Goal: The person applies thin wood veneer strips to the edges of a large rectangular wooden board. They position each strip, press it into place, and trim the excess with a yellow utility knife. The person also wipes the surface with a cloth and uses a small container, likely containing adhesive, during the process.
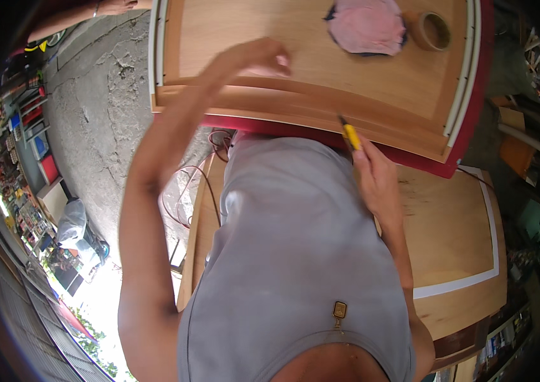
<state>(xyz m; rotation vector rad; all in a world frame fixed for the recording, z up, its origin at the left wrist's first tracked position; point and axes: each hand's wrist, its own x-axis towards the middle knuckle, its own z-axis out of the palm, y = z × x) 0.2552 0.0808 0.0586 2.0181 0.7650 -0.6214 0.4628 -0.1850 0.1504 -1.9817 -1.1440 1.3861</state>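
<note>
Over the near part of a shallow wooden frame panel, my left hand hovers with its fingers curled in. It is slightly blurred, and whatever it may pinch is hidden. My right hand is by the panel's near edge, wrapped round a slim yellow utility knife. The knife's dark tip points up and to the left, over the front rail. A crumpled pink cloth lies on the panel, with a brown tape roll beside it on the right.
The panel rests on a red surface. Another person's hand shows at the top left. A wooden board with a white border lies to my right. Thin reddish hoses loop over the cracked concrete floor at left.
</note>
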